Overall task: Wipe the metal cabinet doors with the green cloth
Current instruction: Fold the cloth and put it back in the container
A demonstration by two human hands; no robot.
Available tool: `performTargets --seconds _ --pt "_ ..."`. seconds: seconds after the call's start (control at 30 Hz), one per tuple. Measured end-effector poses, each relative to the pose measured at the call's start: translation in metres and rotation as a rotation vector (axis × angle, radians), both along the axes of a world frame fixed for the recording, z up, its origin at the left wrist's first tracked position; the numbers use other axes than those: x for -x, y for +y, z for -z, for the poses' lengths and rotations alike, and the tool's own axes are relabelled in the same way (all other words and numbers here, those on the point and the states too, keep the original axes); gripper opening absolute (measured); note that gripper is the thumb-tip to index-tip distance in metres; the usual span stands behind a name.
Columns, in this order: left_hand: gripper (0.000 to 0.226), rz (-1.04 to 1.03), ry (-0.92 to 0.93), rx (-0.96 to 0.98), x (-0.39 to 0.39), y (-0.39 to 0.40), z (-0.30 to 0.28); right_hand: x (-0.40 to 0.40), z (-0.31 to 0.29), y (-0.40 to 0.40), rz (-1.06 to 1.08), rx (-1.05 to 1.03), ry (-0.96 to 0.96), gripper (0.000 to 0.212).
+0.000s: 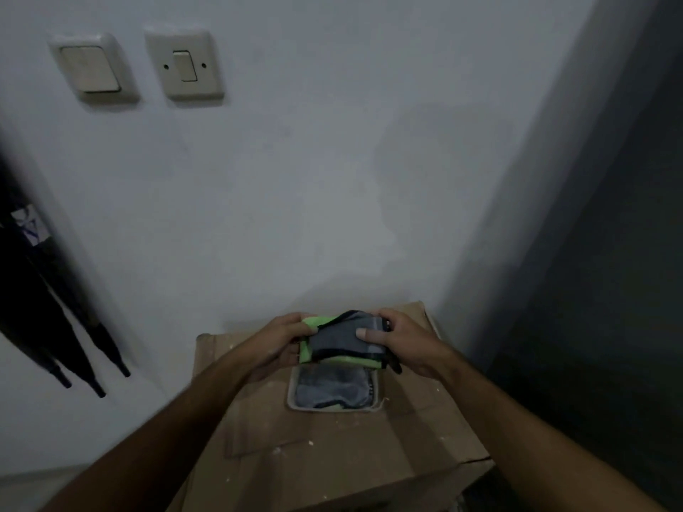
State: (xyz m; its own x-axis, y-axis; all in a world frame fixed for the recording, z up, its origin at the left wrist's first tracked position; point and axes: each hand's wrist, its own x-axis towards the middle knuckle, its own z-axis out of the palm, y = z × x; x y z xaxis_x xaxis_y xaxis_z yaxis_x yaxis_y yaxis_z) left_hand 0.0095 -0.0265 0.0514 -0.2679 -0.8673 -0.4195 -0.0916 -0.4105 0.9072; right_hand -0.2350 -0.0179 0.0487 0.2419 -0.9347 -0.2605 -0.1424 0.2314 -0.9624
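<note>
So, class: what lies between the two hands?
The head view shows a folded cloth, grey with green edges, spanning the gap; the left hand and right hand each grip one end above the cardboard box.

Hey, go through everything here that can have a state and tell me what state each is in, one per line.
green cloth: folded, held above the box
left hand: grips the cloth's left edge
right hand: grips the right edge, thumb on top
cardboard box: flaps closed
grey cloth: lying flat on the box
</note>
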Motion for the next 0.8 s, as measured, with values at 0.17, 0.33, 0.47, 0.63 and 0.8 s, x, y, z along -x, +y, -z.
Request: performTargets --seconds 0.17,0.33,0.47,0.63,0.8 --pt "0.036 0.086 -0.201 0.358 -0.006 0.0 0.019 0.001 0.017 0.001 -0.08 0.14 0.232 0.024" --pt "0.042 0.256 -0.707 1.011 -0.008 0.008 0.054 -0.01 0.046 0.01 -0.157 0.64 0.719 0.035" --pt "0.016 0.384 -1.003 1.097 -0.01 0.021 0.078 -0.023 0.081 0.021 -0.276 0.787 1.119 0.047" --pt "0.016 0.432 -0.96 0.857 -0.012 0.027 0.088 -0.016 0.094 0.029 -0.442 0.7 1.061 0.037" --pt "0.033 0.429 -0.898 0.772 -0.018 0.027 0.083 -0.01 0.09 0.031 -0.493 0.623 1.058 0.033"
